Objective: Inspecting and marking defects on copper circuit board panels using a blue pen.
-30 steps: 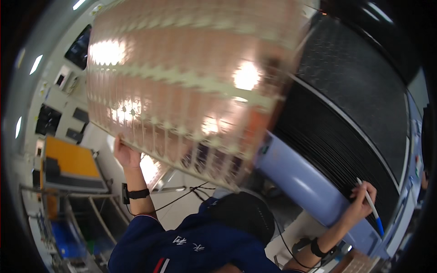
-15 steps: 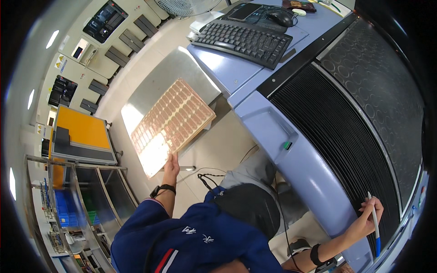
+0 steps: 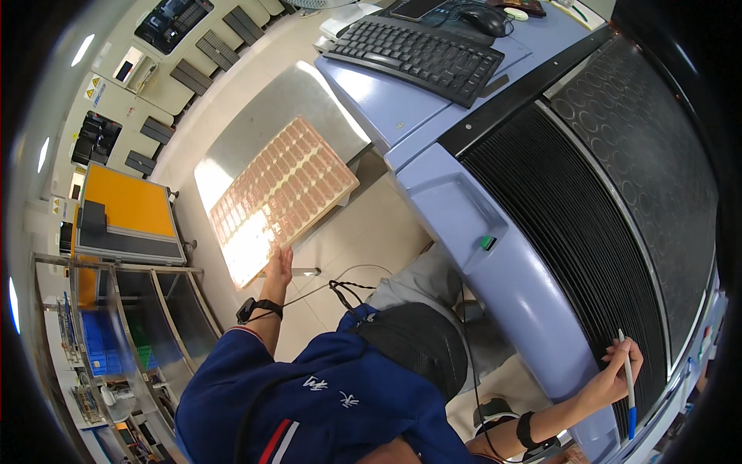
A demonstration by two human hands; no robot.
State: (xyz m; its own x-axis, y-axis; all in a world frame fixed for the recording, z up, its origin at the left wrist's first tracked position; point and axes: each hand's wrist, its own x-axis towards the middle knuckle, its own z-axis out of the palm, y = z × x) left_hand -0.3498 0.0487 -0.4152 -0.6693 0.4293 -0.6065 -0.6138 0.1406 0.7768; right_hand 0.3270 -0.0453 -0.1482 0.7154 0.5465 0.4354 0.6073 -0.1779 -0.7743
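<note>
Admittedly, some of this is hard to make out. A strong glare washes out the near left part of the copper-coloured panel, so the rows of rounded shapes there fade into white. Below its right-hand side a pale edge shows, but I cannot tell whether it belongs to the panel or to something underneath. The fan and the phone are cut off by the top of the view, and the dark rim swallows the far right of the blue machine.

The panel lies on the metal table, slanting away from the left hand, whose fingers are at its near edge; almost all of it stretches beyond them. Whether those fingers grip the panel or merely touch it, I cannot tell. Well apart from it, the right hand has its fingers closed around a white pen, blue end downward, over the black ribbed cover.
</note>
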